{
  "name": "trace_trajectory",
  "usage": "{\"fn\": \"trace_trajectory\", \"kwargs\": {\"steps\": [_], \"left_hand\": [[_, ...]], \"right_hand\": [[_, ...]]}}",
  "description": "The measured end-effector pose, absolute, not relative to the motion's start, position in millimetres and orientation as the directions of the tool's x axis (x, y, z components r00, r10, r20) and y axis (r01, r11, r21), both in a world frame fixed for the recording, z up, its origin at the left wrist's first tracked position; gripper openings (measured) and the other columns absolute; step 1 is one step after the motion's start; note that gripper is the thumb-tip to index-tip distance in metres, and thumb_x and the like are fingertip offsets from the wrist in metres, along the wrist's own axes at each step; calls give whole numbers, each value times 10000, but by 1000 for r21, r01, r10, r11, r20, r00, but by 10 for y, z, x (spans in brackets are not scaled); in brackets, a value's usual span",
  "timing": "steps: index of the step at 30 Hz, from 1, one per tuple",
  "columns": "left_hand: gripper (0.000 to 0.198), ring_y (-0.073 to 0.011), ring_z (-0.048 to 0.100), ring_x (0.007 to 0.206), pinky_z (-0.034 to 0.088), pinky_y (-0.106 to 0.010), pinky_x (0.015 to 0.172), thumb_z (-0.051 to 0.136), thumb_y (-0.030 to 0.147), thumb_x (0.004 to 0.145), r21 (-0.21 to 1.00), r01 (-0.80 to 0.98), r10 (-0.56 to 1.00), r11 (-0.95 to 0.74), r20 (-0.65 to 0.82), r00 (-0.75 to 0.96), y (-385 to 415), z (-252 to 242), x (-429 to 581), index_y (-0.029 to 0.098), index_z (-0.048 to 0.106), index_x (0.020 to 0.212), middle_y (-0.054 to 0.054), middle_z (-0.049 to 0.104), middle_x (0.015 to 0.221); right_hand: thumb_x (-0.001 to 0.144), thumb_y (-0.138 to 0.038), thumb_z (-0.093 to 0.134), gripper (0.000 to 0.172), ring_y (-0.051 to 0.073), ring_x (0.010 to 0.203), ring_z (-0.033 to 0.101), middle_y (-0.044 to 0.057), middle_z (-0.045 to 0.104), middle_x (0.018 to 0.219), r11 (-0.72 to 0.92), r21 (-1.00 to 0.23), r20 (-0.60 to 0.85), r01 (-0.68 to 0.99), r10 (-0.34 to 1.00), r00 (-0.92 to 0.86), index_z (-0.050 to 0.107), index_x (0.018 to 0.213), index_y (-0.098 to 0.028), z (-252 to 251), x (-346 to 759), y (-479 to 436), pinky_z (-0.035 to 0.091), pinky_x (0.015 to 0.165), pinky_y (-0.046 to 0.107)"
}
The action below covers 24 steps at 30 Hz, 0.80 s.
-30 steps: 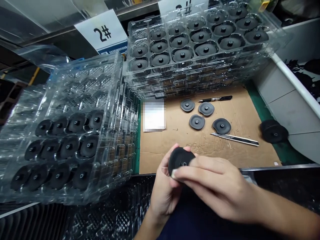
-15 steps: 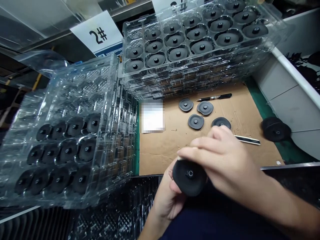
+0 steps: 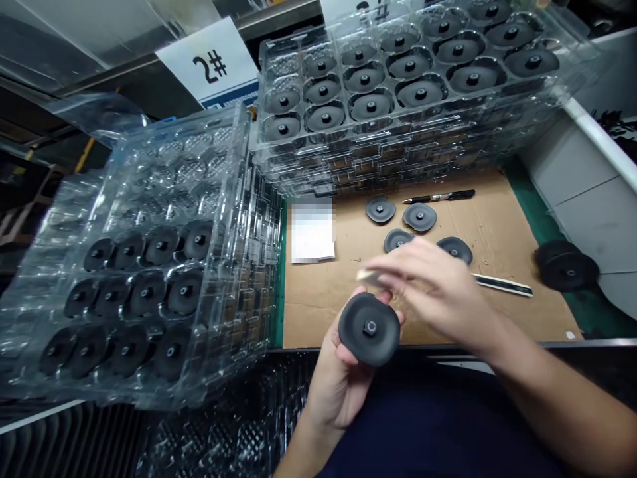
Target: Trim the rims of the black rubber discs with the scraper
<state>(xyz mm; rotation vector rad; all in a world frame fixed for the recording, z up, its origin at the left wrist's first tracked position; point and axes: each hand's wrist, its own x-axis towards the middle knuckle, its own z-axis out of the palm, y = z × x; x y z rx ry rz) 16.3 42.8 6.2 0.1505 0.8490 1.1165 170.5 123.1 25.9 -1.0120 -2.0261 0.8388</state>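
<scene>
My left hand is closed around a round black rubber-like disc, its small central stub facing up. Just above the disc, my right hand pinches a small flat piece with a pale tip; motion blurs it, so I cannot tell its kind. The piece is at the far rim of the disc, and whether it touches is unclear. Beyond my hands, several similar discs lie on the cardboard, including a loose disc near the pen and a disc partly behind my right hand.
A clear tray stack filled with discs stands at the back. To the left, another clear tray holds discs in its nearer rows. On the cardboard lie a pen, a slim black-and-cream tool and white paper. More discs sit right.
My right hand has lifted off the disc's side and moved up and left with the small piece. The disc, still in my left hand, now shows more fully. The view has shifted slightly.
</scene>
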Motion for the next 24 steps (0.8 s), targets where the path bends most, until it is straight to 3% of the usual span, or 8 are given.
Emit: {"fn": "trace_trajectory", "kwargs": {"steps": [4,9,12,14,17,19,22,24], "left_hand": [[608,-312,561,1143,414,-424,1017,742,438,622,473,-773,866,424,-461,194,387,25,32,294,580,1190,-59,579,1290],[591,-288,576,1123,432,-394,999,745,436,619,461,-781,863,422,-468,190,376,-29,1,305,593,1175,-41,608,1248],[608,-286,584,1107,457,-394,971,769,411,594,481,-768,868,423,-458,191,416,-19,42,316,594,1168,-38,602,1248],[615,-276,583,1102,448,-389,982,773,393,601,509,-758,874,408,-458,162,439,3,73,312,585,1181,-40,600,1245],[530,-237,587,1090,440,-340,984,737,352,685,533,-747,866,396,-487,112,438,19,96,299,578,1188,-36,611,1215],[521,-229,595,1073,448,-326,971,752,343,669,558,-735,861,386,-505,69,416,5,93,296,590,1162,-28,624,1185],[599,-256,590,1080,438,-375,988,801,382,572,601,-717,871,353,-492,17,378,-23,93,302,601,1131,-25,630,1171],[607,-283,580,1095,414,-430,1009,798,411,564,591,-727,882,350,-469,43,370,-25,107,313,599,1128,-27,619,1187]], "right_hand": [[892,-292,497,232,158,782,612,36,673,976,74,-856,-57,511,970,-235,639,1063,-228,-302,1881,1034,473,633,257],[886,-299,488,216,164,728,634,34,689,885,26,-852,-167,523,933,-318,673,965,-222,-666,1934,681,505,613,266],[901,-287,479,234,164,794,620,49,663,948,65,-863,-82,501,961,-265,641,1061,-234,-309,1852,755,502,643,264],[903,-232,489,254,156,835,597,50,639,961,260,-867,127,425,940,-316,618,1121,-250,26,1767,846,496,711,271],[897,-149,484,256,145,802,573,55,633,890,569,-786,390,243,760,-520,622,1107,-192,338,1679,910,486,741,279],[903,-148,470,233,148,761,557,54,623,840,593,-755,343,280,721,-602,629,1072,-166,375,1691,898,480,691,286],[906,-153,471,240,155,758,545,51,611,837,536,-709,206,457,778,-593,619,1092,-189,353,1752,850,463,669,297],[899,-138,480,270,153,779,553,53,621,870,552,-729,260,405,771,-582,599,1135,-197,368,1755,833,466,705,298]]}}
